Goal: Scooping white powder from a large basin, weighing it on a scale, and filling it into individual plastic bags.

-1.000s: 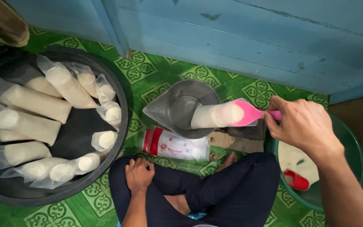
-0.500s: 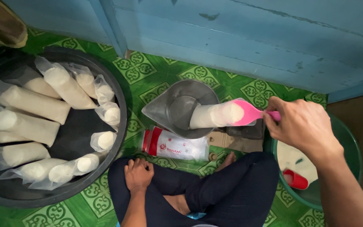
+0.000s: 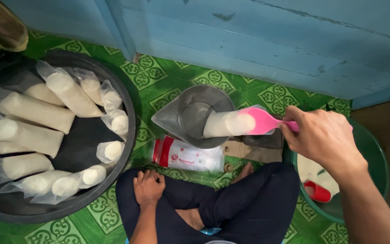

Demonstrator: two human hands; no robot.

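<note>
The right hand (image 3: 323, 138), at the right of the frame, is clamped on the handle of a pink scoop (image 3: 260, 121), whose bowl sits at the mouth of a white-filled bag (image 3: 226, 124) lying across a metal pan (image 3: 195, 115) at the centre. The left hand (image 3: 148, 187) rests loosely curled on the knee at the lower middle, holding nothing.

The bag lies unsupported on the pan's rim; a push from the scoop could roll it off or spill its filling, since no hand steadies it.

Below the pan lies a red-and-white packet (image 3: 188, 156). A green basin (image 3: 375, 158) with a red cup (image 3: 317, 192) sits at the right edge; a black tub (image 3: 127, 104) of filled bags takes the left. The floor (image 3: 159, 79) is green patterned vinyl, with a blue plank wall (image 3: 271, 40) across the top.
</note>
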